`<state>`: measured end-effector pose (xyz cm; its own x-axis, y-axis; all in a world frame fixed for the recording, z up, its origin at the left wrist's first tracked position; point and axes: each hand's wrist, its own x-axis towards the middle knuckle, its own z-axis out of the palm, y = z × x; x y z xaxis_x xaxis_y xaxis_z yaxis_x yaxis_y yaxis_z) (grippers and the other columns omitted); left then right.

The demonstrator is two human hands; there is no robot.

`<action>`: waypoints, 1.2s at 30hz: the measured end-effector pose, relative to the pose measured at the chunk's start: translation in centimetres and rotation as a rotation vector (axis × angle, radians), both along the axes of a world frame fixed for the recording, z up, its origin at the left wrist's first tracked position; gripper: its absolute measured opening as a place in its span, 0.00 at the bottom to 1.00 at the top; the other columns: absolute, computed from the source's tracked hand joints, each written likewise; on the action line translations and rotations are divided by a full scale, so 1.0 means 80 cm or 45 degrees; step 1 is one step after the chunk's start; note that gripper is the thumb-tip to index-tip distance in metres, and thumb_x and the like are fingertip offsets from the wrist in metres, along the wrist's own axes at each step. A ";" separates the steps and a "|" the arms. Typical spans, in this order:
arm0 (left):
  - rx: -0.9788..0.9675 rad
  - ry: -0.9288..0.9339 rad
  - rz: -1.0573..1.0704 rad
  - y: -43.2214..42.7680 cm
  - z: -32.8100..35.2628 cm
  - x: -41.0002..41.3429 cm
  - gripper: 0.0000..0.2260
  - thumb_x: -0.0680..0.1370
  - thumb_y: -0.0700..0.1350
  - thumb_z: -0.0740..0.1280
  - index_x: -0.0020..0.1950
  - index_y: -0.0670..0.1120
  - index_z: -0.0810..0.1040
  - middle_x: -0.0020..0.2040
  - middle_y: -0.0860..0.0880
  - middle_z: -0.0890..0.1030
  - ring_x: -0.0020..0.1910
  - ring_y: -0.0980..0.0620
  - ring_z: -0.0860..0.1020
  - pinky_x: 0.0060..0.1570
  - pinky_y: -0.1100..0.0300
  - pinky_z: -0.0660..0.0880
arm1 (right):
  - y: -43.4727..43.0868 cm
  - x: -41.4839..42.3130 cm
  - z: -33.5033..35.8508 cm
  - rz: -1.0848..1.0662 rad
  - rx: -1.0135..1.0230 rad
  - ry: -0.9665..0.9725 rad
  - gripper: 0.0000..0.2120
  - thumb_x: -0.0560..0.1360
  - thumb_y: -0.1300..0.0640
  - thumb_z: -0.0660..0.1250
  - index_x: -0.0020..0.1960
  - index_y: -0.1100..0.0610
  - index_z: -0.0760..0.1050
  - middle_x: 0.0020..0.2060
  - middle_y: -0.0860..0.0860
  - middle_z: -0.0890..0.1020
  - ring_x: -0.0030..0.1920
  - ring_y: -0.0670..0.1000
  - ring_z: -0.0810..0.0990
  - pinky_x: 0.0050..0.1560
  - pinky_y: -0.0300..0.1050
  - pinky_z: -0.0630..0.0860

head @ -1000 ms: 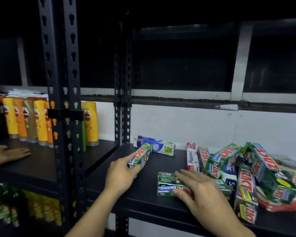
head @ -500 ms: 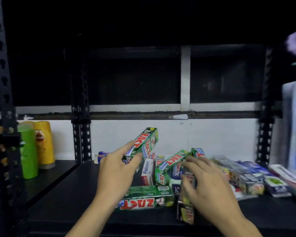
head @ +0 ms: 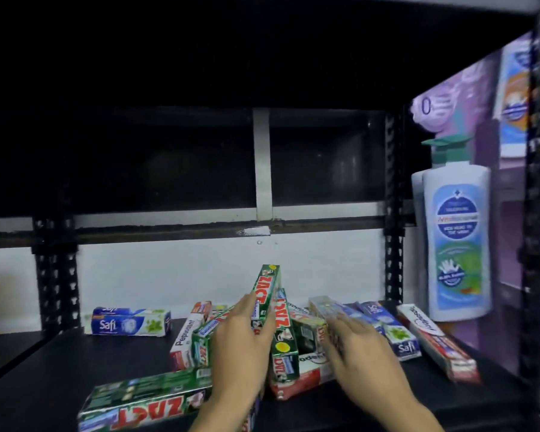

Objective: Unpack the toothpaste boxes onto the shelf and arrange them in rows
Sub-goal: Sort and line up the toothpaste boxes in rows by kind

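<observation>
a green upright zact box (head: 266, 291) was held just below the centre of the frame, tilted slightly off vertical. its lower part was gripped by the left hand (head: 240, 347), whose fingers and thumb were curled round it. just below and to the right of it, a loose pile of toothpaste boxes (head: 296, 353) was heaped on the black shelf (head: 44, 378), with green and red-and-white cartons lying across one another at differing angles. the right hand (head: 362, 353) was laid over the right side of that pile. it was blurred, its fingers were stretched forward and relaxed, and nothing was seen to be grasped by it.

at the lower left of the frame a flat zact box (head: 144, 400) was laid along the front of the shelf, its lettering upside down to the camera. a white pepsodent box (head: 184, 338) was set against the left side of the pile. further left, well apart from the pile and near the back wall, a blue-and-white safi box (head: 128, 322) was laid on its side. right of the pile, a second safi box (head: 398, 336) and a red-and-white box (head: 437, 344) were laid side by side, running from the back toward the front of the shelf.

at the right of the frame a white pump bottle (head: 455, 244) with a green pump was stood upright, beside a perforated black post (head: 393, 244).
</observation>
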<state>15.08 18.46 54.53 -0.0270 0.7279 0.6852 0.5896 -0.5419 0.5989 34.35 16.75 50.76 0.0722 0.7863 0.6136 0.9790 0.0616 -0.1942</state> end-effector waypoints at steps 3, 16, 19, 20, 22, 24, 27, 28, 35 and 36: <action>0.018 0.190 0.122 0.014 -0.008 -0.002 0.23 0.80 0.60 0.61 0.72 0.50 0.73 0.61 0.54 0.81 0.35 0.64 0.76 0.56 0.62 0.73 | 0.007 0.007 -0.009 -0.042 -0.028 -0.001 0.19 0.76 0.45 0.64 0.66 0.48 0.75 0.65 0.47 0.77 0.65 0.53 0.74 0.64 0.48 0.73; -0.041 0.441 0.207 0.039 -0.023 -0.033 0.27 0.79 0.66 0.56 0.75 0.56 0.66 0.64 0.56 0.80 0.63 0.51 0.77 0.70 0.48 0.65 | 0.022 0.037 -0.014 -0.017 -0.099 0.214 0.26 0.80 0.39 0.55 0.74 0.50 0.67 0.72 0.53 0.69 0.73 0.54 0.65 0.72 0.49 0.64; -0.033 0.493 0.200 0.043 -0.024 -0.037 0.27 0.79 0.68 0.53 0.73 0.57 0.69 0.66 0.56 0.78 0.67 0.51 0.74 0.69 0.47 0.65 | 0.027 0.065 -0.004 0.064 -0.064 0.259 0.29 0.80 0.35 0.49 0.67 0.51 0.75 0.64 0.50 0.78 0.67 0.52 0.73 0.68 0.50 0.69; -0.027 0.514 0.198 0.044 -0.025 -0.038 0.28 0.78 0.68 0.52 0.73 0.56 0.69 0.67 0.55 0.78 0.67 0.51 0.73 0.69 0.48 0.64 | 0.027 0.075 -0.001 0.087 -0.015 0.282 0.27 0.80 0.36 0.49 0.61 0.51 0.77 0.56 0.48 0.81 0.60 0.52 0.76 0.61 0.48 0.71; -0.024 0.544 0.166 0.043 -0.030 -0.039 0.32 0.76 0.70 0.48 0.75 0.56 0.66 0.67 0.55 0.77 0.68 0.51 0.72 0.70 0.48 0.65 | 0.025 0.090 0.003 0.105 0.067 0.320 0.19 0.83 0.43 0.51 0.46 0.52 0.75 0.41 0.45 0.79 0.46 0.52 0.76 0.47 0.46 0.69; -0.030 0.553 0.140 0.042 -0.038 -0.040 0.33 0.76 0.71 0.48 0.76 0.56 0.62 0.69 0.55 0.76 0.68 0.50 0.72 0.71 0.45 0.63 | 0.025 0.103 0.002 0.062 0.079 0.319 0.15 0.83 0.52 0.54 0.43 0.56 0.74 0.38 0.50 0.79 0.43 0.55 0.77 0.43 0.48 0.68; -0.047 0.548 0.145 0.044 -0.045 -0.038 0.32 0.77 0.68 0.52 0.78 0.56 0.59 0.72 0.55 0.72 0.71 0.49 0.70 0.74 0.45 0.58 | 0.033 0.126 -0.011 -0.120 -0.164 0.187 0.12 0.79 0.57 0.61 0.59 0.60 0.76 0.53 0.58 0.80 0.56 0.61 0.76 0.55 0.52 0.73; -0.039 0.550 0.151 0.043 -0.046 -0.038 0.32 0.77 0.67 0.53 0.78 0.56 0.58 0.73 0.55 0.71 0.71 0.50 0.69 0.74 0.45 0.57 | 0.035 0.130 -0.017 -0.171 -0.287 0.146 0.18 0.77 0.55 0.62 0.66 0.58 0.73 0.58 0.57 0.78 0.61 0.60 0.74 0.60 0.53 0.72; 0.014 0.518 0.130 0.042 -0.050 -0.037 0.29 0.79 0.63 0.57 0.78 0.54 0.60 0.72 0.54 0.73 0.70 0.52 0.70 0.74 0.48 0.56 | 0.045 0.132 -0.026 -0.357 -0.399 0.084 0.38 0.76 0.40 0.65 0.79 0.45 0.51 0.74 0.56 0.65 0.73 0.58 0.65 0.66 0.51 0.69; 0.022 0.520 0.134 0.042 -0.049 -0.037 0.29 0.79 0.63 0.57 0.78 0.54 0.60 0.72 0.54 0.73 0.70 0.52 0.70 0.74 0.48 0.57 | 0.048 0.131 -0.024 -0.397 -0.419 0.102 0.37 0.76 0.40 0.65 0.79 0.45 0.53 0.75 0.56 0.63 0.72 0.59 0.66 0.66 0.52 0.70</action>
